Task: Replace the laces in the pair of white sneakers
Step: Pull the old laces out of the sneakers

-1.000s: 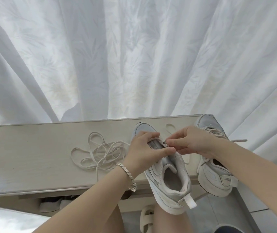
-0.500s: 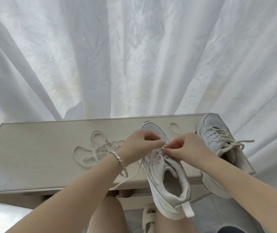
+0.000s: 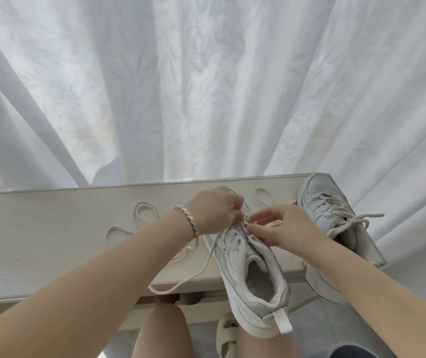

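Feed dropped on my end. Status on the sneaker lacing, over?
Left hand and right hand both pinching lace at front eyelets of near sneaker. Far sneaker laced. Loose lace loops lying on table, left of hands.

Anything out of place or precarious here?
Both shoes overhang the table: the near sneaker has its heel past the front edge, and the laced sneaker juts off the right corner. The lace dangles over the front edge. Nothing looks damaged.

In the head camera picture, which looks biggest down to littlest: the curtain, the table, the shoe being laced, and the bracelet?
1. curtain, fills most of the view
2. table
3. shoe being laced, close to the camera, so it looks large
4. bracelet
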A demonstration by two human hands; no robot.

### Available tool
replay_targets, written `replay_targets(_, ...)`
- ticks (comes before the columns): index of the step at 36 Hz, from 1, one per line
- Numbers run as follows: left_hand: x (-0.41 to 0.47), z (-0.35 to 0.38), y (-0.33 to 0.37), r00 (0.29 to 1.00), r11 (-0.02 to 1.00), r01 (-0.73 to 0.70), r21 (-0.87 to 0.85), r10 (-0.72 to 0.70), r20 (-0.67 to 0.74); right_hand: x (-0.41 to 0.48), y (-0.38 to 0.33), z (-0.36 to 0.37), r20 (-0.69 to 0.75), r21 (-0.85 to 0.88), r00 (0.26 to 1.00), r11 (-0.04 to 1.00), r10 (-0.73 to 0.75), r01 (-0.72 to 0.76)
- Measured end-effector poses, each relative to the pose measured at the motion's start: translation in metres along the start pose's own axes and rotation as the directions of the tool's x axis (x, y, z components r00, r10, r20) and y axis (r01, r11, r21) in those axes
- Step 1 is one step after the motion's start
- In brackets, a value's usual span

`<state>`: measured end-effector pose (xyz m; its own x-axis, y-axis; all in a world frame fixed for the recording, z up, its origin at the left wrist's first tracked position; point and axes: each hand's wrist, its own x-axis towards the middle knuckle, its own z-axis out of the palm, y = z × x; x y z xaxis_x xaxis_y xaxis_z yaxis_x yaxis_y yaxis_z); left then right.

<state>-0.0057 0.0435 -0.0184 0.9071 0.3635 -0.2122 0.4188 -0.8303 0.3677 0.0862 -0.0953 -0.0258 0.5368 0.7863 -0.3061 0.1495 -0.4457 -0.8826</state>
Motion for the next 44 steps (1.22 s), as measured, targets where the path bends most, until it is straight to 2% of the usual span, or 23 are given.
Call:
replay_targets(3, -0.005, 0.011, -0.001, 0.989, 0.998, -0.024, 0.058, 0.032, -0.142, 0.006, 0.003, 0.002, -0.027, -0.109, 0.998, 0.993, -0.057, 0.054)
replay_targets(8, -0.011, 0.031, -0.002, 0.935, 1.0, 0.002, -0.002, -0.003, -0.353, 0.014, 0.005, 0.006, -0.035, -0.186, 0.994, 0.978, -0.103, 0.095)
replay_targets(11, -0.011, 0.04, 0.0, 0.904, 0.998, 0.033, -0.058, -0.055, -0.423, 0.016, 0.008, 0.009, -0.054, -0.252, 0.991, 0.962, -0.121, 0.104)
replay_targets(15, -0.005, 0.044, 0.0, 0.837, 0.966, 0.172, -0.192, -0.246, -0.489, 0.017, 0.015, 0.015, -0.083, -0.302, 0.987, 0.947, -0.136, 0.105)
replay_targets(20, -0.004, 0.047, -0.003, 0.822, 0.946, 0.12, -0.301, -0.264, -0.505, 0.016, 0.017, 0.015, -0.097, -0.285, 0.985, 0.952, -0.145, 0.112)
replay_targets(22, -0.006, 0.042, -0.002, 0.806, 0.844, 0.102, -0.526, -0.38, -0.454, 0.015, 0.017, 0.015, -0.102, -0.294, 0.984, 0.949, -0.148, 0.113)
replay_targets(24, -0.009, 0.031, -0.001, 0.776, 0.608, 0.05, -0.793, -0.523, -0.353, 0.013, 0.015, 0.013, -0.097, -0.291, 0.987, 0.952, -0.13, 0.096)
replay_targets(25, -0.011, 0.026, -0.003, 0.753, 0.539, 0.041, -0.841, -0.57, -0.329, 0.012, 0.014, 0.012, -0.087, -0.274, 0.991, 0.959, -0.104, 0.077)
replay_targets(26, -0.015, 0.02, -0.006, 0.731, 0.569, 0.053, -0.821, -0.582, -0.356, 0.011, 0.013, 0.01, -0.066, -0.255, 0.995, 0.966, -0.071, 0.052)
replay_targets(28, -0.023, 0.011, -0.016, 0.7, 0.747, 0.147, -0.648, -0.542, -0.465, 0.011, 0.009, 0.006, -0.007, -0.259, 1.0, 0.966, -0.017, 0.015)
replay_targets(31, -0.037, 0.003, -0.023, 0.75, 0.88, 0.326, -0.344, -0.463, -0.473, 0.013, 0.003, 0.002, 0.046, -0.337, 0.999, 0.942, 0.015, 0.001)
replay_targets(34, -0.048, -0.002, -0.017, 0.793, 0.939, 0.27, -0.213, -0.342, -0.504, 0.014, -0.003, -0.002, 0.063, -0.42, 0.998, 0.907, 0.011, 0.016)
replay_targets(36, -0.055, -0.003, -0.006, 0.845, 0.956, 0.158, -0.248, -0.261, -0.468, 0.013, -0.008, -0.004, 0.078, -0.449, 0.997, 0.893, 0.01, 0.026)
replay_targets(38, -0.062, 0.0, 0.012, 0.91, 0.927, 0.118, -0.357, -0.245, -0.335, 0.014, -0.015, -0.006, 0.075, -0.445, 0.997, 0.895, -0.005, 0.038)
replay_targets(41, -0.062, 0.015, 0.034, 0.958, 0.899, 0.187, -0.395, -0.256, -0.128, 0.023, -0.025, -0.007, 0.047, -0.413, 0.998, 0.909, -0.046, 0.061)
replay_targets(44, -0.056, 0.027, 0.038, 0.957, 0.875, 0.239, -0.421, -0.287, -0.052, 0.031, -0.031, -0.003, 0.071, -0.45, 0.997, 0.892, -0.017, 0.047)
